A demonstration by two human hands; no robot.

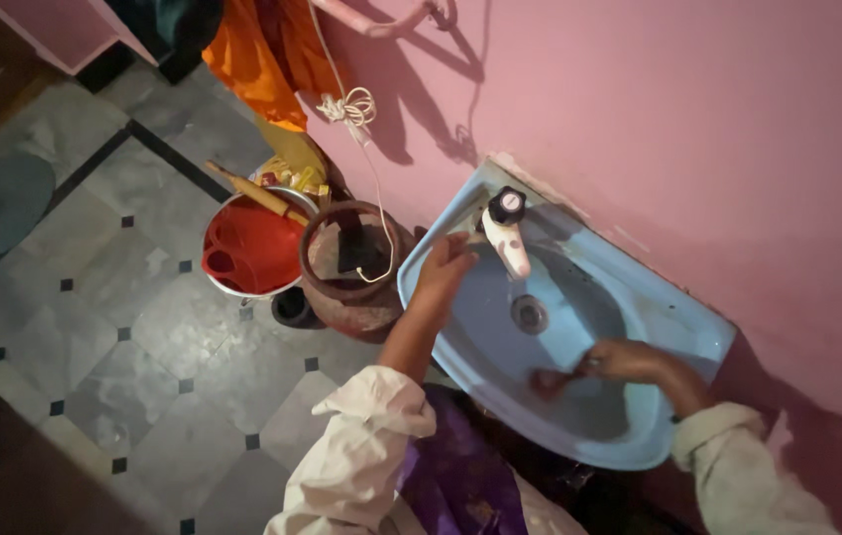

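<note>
**Two hands in a blue sink**

The fingers of the right hand (624, 359) are closed around a small dark reddish thing (548, 382). It is too blurry to tell what it is. It rests low in the bowl, at about 5 o'clock from the drain (529, 314).

The left hand (444, 267) has its fingers curled over the sink's edge, at 9 o'clock from the white tap (507, 238). I cannot tell if it holds anything.

The blue sink (678, 332) is fixed to a pink wall (738, 149). Both arms wear pale sleeves (361, 446).

At 9 o'clock from the sink stands a brown round pot (356, 297), just beside it. Further that way is a red bucket (247, 248) with a wooden stick (257, 193) on top. An orange cloth (257, 59) hangs at 11 o'clock. The floor (123, 337) has grey tiles.
</note>
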